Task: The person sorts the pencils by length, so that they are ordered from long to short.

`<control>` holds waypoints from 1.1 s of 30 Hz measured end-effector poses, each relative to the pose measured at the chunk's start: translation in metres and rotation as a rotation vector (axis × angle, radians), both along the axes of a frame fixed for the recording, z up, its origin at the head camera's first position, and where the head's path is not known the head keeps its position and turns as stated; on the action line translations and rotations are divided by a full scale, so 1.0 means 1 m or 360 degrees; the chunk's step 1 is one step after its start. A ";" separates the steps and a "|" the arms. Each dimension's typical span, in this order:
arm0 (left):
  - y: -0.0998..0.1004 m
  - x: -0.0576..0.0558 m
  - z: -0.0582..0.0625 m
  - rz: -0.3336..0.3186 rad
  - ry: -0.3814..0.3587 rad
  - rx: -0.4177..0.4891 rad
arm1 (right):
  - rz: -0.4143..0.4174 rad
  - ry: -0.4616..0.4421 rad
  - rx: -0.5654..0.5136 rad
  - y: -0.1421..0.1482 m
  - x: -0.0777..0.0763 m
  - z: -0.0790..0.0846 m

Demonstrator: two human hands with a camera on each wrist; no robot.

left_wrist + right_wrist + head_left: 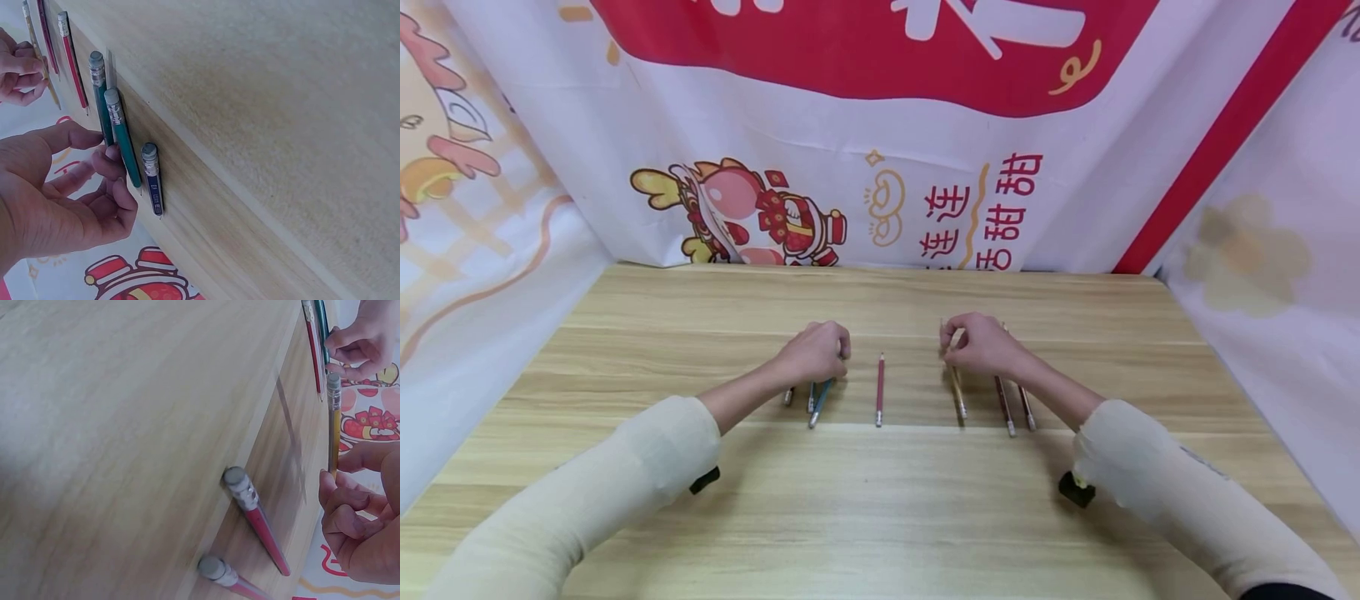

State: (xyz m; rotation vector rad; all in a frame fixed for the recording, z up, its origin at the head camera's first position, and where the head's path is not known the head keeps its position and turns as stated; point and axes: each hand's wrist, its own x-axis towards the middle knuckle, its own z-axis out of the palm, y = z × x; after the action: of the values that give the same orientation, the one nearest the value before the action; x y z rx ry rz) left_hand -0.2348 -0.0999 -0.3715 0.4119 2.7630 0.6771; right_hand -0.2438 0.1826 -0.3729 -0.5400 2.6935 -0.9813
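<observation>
My left hand (814, 352) pinches a teal pencil (99, 94) with its thumb and fingers, the eraser end pointing toward me. A second teal pencil (125, 144) lies right beside the fingertips, and a navy pencil (153, 181) is a little farther left. My right hand (981, 343) pinches a yellow pencil (335, 419) between thumb and index finger; its eraser end slants down toward the near side. Between the hands, a red pencil (880, 392) lies on the table. Two dark red pencils (1003, 404) lie to the right, partly behind the right hand and forearm.
The wood-grain table (865, 517) ends at a white and red printed cloth (880, 125) hanging along its back. More printed cloth (1240, 250) hangs at the sides. Small black wrist devices (1077, 489) show beneath the beige sleeves (655, 450).
</observation>
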 end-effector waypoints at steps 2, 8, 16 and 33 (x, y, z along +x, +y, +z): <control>0.000 0.001 0.001 0.0003 -0.0017 0.0013 | 0.0002 -0.0003 -0.0002 0.002 0.000 -0.001; 0.003 0.000 0.004 -0.0004 -0.0017 0.0033 | 0.0008 -0.0010 0.0008 0.010 0.000 -0.003; 0.009 -0.003 0.006 0.0015 -0.0021 0.0101 | 0.0023 0.0007 0.0047 0.019 0.002 -0.007; 0.023 -0.006 0.011 -0.0034 0.0001 0.0196 | 0.0027 -0.0011 0.0023 0.022 0.005 -0.010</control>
State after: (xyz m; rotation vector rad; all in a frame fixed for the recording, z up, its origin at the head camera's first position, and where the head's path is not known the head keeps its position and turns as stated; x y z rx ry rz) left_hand -0.2406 -0.0771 -0.3604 0.4660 2.7221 0.8446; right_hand -0.2389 0.2048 -0.3824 -0.5544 2.6835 -0.9568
